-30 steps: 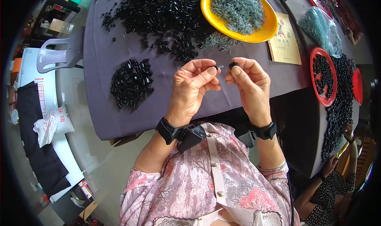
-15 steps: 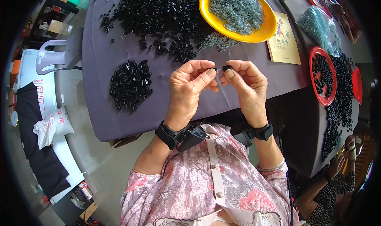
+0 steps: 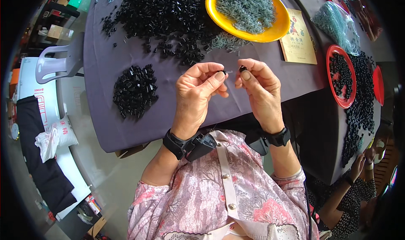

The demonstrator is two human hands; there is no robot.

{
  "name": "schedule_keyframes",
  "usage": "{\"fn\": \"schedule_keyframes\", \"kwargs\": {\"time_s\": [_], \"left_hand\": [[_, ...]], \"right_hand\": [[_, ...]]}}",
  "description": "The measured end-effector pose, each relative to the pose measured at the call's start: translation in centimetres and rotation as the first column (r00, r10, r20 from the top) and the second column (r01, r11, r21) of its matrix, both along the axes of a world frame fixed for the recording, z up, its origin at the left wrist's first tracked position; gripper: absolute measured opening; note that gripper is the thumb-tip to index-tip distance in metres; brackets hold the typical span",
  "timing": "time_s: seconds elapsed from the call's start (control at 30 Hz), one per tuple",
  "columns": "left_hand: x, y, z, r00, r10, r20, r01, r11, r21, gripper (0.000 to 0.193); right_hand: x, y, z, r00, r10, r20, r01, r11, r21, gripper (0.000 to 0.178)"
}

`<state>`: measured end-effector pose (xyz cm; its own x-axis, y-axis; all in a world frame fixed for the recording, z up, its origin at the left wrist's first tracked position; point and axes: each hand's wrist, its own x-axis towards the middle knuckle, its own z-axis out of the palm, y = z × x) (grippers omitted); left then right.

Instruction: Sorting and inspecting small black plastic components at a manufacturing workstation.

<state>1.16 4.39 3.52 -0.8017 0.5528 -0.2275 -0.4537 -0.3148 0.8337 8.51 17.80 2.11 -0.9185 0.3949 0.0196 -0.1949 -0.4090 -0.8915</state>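
Note:
My left hand is closed, pinching a small black plastic piece between thumb and fingertips. A thin metal spring sticks out of its right side. Just to the right, my right hand is closed too, with a small black plastic cap between thumb and forefinger. The two pieces are a short gap apart, above the grey tablecloth. Left of my hands lies a small heap of black plastic pieces. Beyond them spreads a larger heap of black parts, beside a yellow plate holding many springs.
Loose springs lie by the plate. A yellow booklet is right of it. On the adjoining table are a clear bag of springs, a red plate and scattered black parts. Another person's hand is at lower right.
My hands have drawn slightly apart, and more of the spring shows between them. The right hand's black cap has tilted. The whole view has shifted a little.

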Motion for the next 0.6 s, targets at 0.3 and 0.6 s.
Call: {"fn": "schedule_keyframes", "kwargs": {"time_s": [0.3, 0.6], "left_hand": [[0.05, 0.09, -0.04, 0.998, 0.001, -0.060, -0.004, 0.999, -0.044, 0.014], [0.22, 0.16, -0.36, 0.981, -0.009, -0.195, -0.017, 0.991, -0.132, 0.015]], "right_hand": [[0.43, 0.09, 0.35, 0.999, -0.031, 0.045, 0.023, 0.988, 0.153, 0.019], [0.27, -0.36, 0.55, 1.000, -0.014, 0.019, 0.008, 0.960, 0.281, 0.016]]}}
